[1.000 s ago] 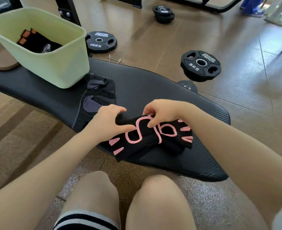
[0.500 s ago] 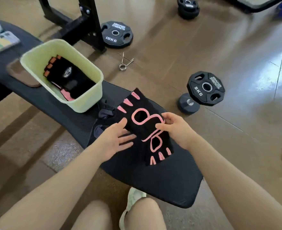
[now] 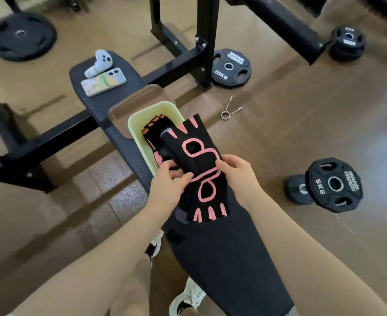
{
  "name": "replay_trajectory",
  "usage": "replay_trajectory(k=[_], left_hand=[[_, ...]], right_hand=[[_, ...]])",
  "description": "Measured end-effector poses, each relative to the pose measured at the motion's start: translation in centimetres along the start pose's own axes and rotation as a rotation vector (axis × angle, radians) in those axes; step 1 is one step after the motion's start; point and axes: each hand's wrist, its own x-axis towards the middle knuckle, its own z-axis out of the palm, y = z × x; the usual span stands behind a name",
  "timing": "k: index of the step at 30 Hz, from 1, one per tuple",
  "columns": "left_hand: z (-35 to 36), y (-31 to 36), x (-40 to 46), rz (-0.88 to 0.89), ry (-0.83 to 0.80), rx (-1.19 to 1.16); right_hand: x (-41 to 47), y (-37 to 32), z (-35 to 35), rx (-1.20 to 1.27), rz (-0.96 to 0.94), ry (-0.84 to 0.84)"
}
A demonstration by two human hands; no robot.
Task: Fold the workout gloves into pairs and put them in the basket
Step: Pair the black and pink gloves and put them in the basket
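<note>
A folded pair of black gloves with pink trim (image 3: 200, 169) is held up over the near end of the pale green basket (image 3: 134, 124). My left hand (image 3: 169, 182) grips its left edge and my right hand (image 3: 239, 174) pinches its right edge. Inside the basket lies another black glove pair with orange-pink finger edges (image 3: 156, 133), partly covered by the held pair. A dark grey glove (image 3: 180, 216) peeks out on the bench below the held pair.
The basket stands on a black padded bench (image 3: 222, 258) beside a brown lid (image 3: 133, 103). A phone (image 3: 103, 82) and a white controller (image 3: 100, 62) lie at the bench's far end. Weight plates (image 3: 231, 68), a 5 kg dumbbell (image 3: 331, 184) and a spring clip (image 3: 230, 110) lie on the floor.
Both hands have lifted the pink-trimmed pair off the bench and carried it over the basket. The view has swung round along the bench.
</note>
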Motion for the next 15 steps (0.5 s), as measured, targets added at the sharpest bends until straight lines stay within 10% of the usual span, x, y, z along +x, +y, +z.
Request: replay_trajectory(k=[15], left_hand=[[-5.0, 0.0, 18.4, -0.224, -0.108, 0.458]], right_hand=[[13.7, -1.4, 13.8, -0.771, -0.237, 0.061]])
